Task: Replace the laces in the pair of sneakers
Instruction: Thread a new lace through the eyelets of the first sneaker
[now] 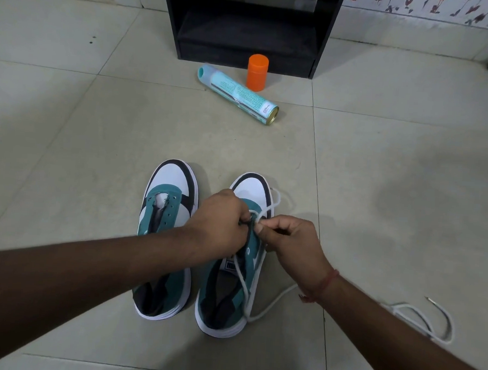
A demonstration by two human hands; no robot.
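Note:
Two teal, white and black sneakers stand side by side on the tiled floor, toes pointing away. The left sneaker [168, 209] has bare eyelets and no lace. Over the right sneaker [232, 286], my left hand [221, 220] grips the teal eyelet flap. My right hand [288, 241] pinches a white lace [248, 295] at the eyelets; that lace loops past the toe and trails down over the shoe's opening. A second white lace [425, 321] lies loose on the floor at the right, behind my right forearm.
A pale teal spray can [239, 95] lies on its side on the floor ahead, with an orange cap [257, 72] standing behind it. A black open shelf unit [251, 26] stands against the far wall.

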